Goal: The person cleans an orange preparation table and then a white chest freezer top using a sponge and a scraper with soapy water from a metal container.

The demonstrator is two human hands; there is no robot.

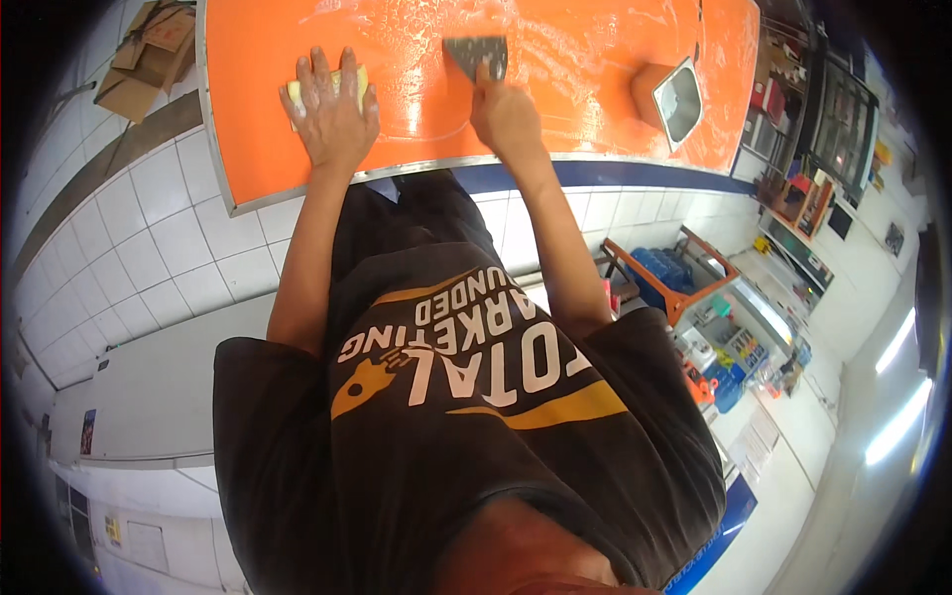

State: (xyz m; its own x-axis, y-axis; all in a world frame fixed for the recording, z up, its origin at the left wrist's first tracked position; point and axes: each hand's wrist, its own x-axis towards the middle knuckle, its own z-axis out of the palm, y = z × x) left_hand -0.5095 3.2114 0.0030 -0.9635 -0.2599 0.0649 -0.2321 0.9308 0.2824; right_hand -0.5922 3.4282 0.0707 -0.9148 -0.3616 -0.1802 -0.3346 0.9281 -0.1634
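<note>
My left hand (331, 123) is pressed palm-down over a yellow sponge (362, 83) near the left part of an orange tabletop (253, 141). Wet, whitish suds show on the fingers. The sponge peeks out on both sides, its middle hidden by the hand. In my right hand (509, 119) is a scraper with a wide, flat metal blade (472, 52), its index finger laid along the blade. Flecks of foam dot the blade, which lies over the wet, streaked surface. Farther right on the same top stands a small rectangular stainless steel container (680, 104).
Metal trim (424, 165) edges the tabletop. An opened cardboard box (145, 63) lies beyond its left side. White tiles (167, 193) cover the area below. Behind on the right are an orange-framed stand (677, 297) and a counter crowded with bottles and small goods (732, 364).
</note>
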